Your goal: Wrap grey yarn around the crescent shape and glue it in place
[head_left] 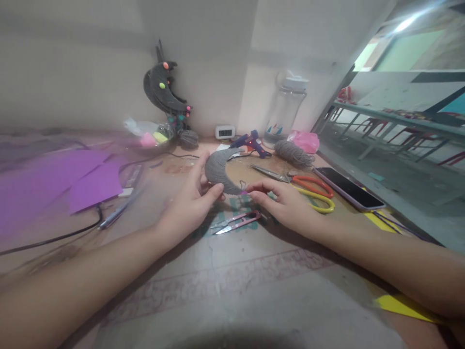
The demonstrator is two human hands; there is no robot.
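The grey crescent (pixel 215 167) was raised above the surface (pixel 225 295) between the 2 hands, its long axis running roughly from 12 to 6 o'clock, its hollow opening toward 3 and its points ending near 1 and 5. The left hand (pixel 196 198) was the nearer, in contact at the 8 o'clock side: its fingers were clamped on the outer curve, thumb across the face that showed, the others behind. From the right hand (pixel 281 198) the crescent lay toward 10 o'clock; that hand's thumb and forefinger were close together at the lower point, beside a small loop (pixel 242 184) and a purple bit, though I could not tell whether they gripped either. So the body was the left hand's, and only the 5 o'clock tip lay by the right fingertips. Further out, pink-handled snips (pixel 243 219) lay near 6 o'clock, scissors (pixel 278 176) with orange and yellow handles at 3, a glue gun (pixel 250 142) between 1 and 2, a skein of grey yarn (pixel 294 153) between 2 and 3, and purple sheets (pixel 96 186) well apart at 9.
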